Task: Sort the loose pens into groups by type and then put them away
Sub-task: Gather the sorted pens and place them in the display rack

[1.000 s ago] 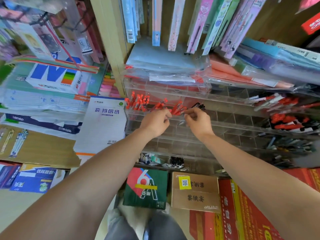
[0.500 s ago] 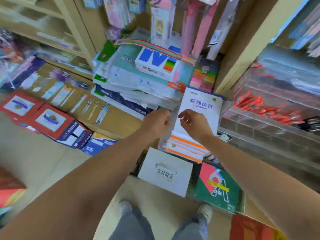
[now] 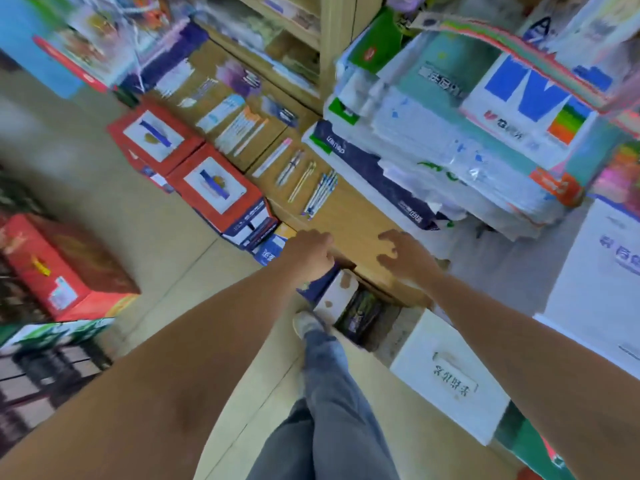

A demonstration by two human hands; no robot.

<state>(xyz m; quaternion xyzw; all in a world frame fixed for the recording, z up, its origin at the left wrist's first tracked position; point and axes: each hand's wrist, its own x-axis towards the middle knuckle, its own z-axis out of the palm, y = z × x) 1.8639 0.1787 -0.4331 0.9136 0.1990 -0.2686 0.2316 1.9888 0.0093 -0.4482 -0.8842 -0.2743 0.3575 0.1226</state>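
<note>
Head: blue "M" on wht box (image 3: 526, 105)

Boxes (image 3: 216, 188), two: red, each with a white panel bearing a blue and yellow picture.
Carton (image 3: 349, 216): plain brown.
Pens (image 3: 320, 194): white with blue markings.
Single pen (image 3: 273, 157): white, pink tip.
Paper packet (image 3: 370, 171): navy, white lettering.
Low box (image 3: 450, 375): white, dark characters.
Trousers (image 3: 332, 393): grey-blue.
Floor (image 3: 156, 237): beige.

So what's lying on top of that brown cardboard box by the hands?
Small groups of pens lie side by side on the cardboard box. The stack of paper packs covers part of it, so anything there is hidden.
</note>
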